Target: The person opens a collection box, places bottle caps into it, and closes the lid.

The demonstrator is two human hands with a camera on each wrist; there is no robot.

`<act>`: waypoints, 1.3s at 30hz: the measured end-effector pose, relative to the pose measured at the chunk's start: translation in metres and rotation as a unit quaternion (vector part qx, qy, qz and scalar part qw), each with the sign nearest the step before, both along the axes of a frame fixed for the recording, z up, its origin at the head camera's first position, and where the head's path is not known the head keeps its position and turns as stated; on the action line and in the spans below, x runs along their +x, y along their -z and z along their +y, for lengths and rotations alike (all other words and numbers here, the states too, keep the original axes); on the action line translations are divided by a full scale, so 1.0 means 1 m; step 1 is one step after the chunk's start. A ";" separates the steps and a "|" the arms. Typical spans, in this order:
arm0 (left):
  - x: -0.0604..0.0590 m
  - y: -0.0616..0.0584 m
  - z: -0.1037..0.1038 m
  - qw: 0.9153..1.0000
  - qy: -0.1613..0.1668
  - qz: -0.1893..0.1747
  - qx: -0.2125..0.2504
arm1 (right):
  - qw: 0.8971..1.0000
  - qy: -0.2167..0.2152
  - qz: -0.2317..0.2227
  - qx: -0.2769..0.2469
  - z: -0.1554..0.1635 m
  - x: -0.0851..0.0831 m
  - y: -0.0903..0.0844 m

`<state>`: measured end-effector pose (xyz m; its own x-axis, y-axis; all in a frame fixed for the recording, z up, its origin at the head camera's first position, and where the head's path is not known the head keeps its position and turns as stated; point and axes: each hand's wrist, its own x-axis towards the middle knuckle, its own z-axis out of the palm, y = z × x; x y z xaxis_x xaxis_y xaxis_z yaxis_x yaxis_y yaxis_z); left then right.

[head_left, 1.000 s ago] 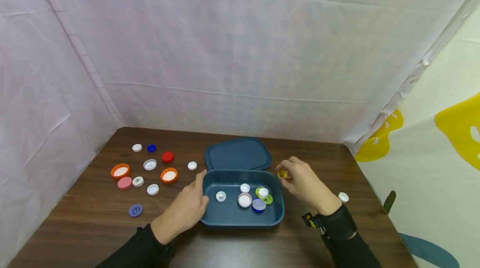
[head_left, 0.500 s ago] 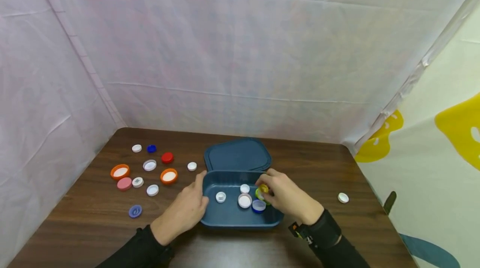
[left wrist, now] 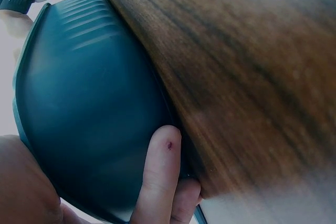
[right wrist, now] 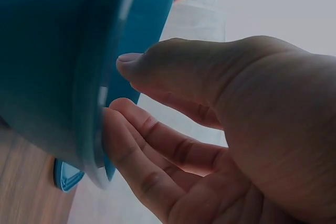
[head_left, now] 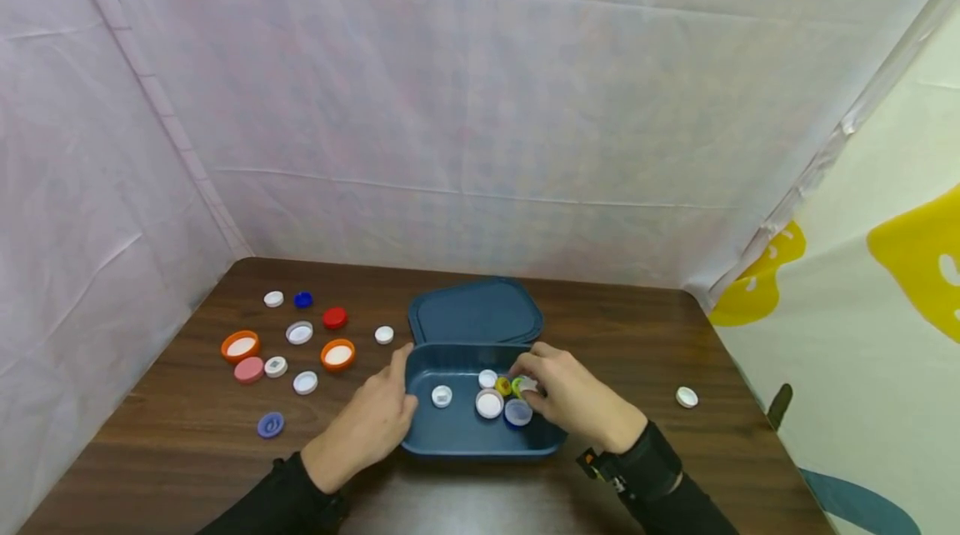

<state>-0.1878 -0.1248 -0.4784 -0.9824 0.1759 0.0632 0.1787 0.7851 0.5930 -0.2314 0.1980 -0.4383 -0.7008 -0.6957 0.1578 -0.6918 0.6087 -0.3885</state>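
My left hand [head_left: 375,408] grips the left end of the dark blue plastic box [head_left: 465,441]; in the left wrist view its fingers [left wrist: 160,163] lie against the outer wall. My right hand [head_left: 577,402] reaches over the box's right side. In the right wrist view, its thumb and fingers stand apart beside the rim. A yellow cap [head_left: 503,387] lies in the box just left of the right fingertips, near a green cap [head_left: 517,386], a white cap [head_left: 487,379], a larger white cap [head_left: 490,404] and a blue-edged cap [head_left: 517,412]. The right hand partly covers the green cap.
Another white cap [head_left: 442,396] lies in the box's left half. Behind the box lies its blue lid [head_left: 476,310]. Several caps spread over the table's left, among them a red cap [head_left: 335,317] and an orange-rimmed cap [head_left: 338,355]. One white cap [head_left: 686,397] lies far right.
My right hand has carried the yellow cap from beyond the box's right edge into the box and let go of it among the other caps. The left hand stays put.
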 end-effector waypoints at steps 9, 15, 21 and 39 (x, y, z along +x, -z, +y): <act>0.001 -0.001 0.000 1.000 -0.002 0.000 -0.001 | 1.000 0.011 0.014 -0.007 0.009 0.000 -0.002; -0.005 0.014 -0.005 0.999 0.012 0.029 0.005 | 0.998 0.044 0.040 -0.016 0.017 -0.001 -0.003; -0.001 0.003 0.000 1.000 0.000 0.007 0.000 | 0.992 0.087 0.078 -0.038 0.028 -0.002 -0.003; 0.000 0.001 0.000 0.999 0.007 0.036 0.002 | 0.967 0.244 0.072 0.003 0.105 -0.005 0.017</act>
<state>-0.1876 -0.1244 -0.4798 -0.9726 0.1901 0.1338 0.2324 0.7797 0.5814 -0.2367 0.3033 -0.4553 -0.9169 -0.2886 0.2757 -0.3681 0.8785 -0.3045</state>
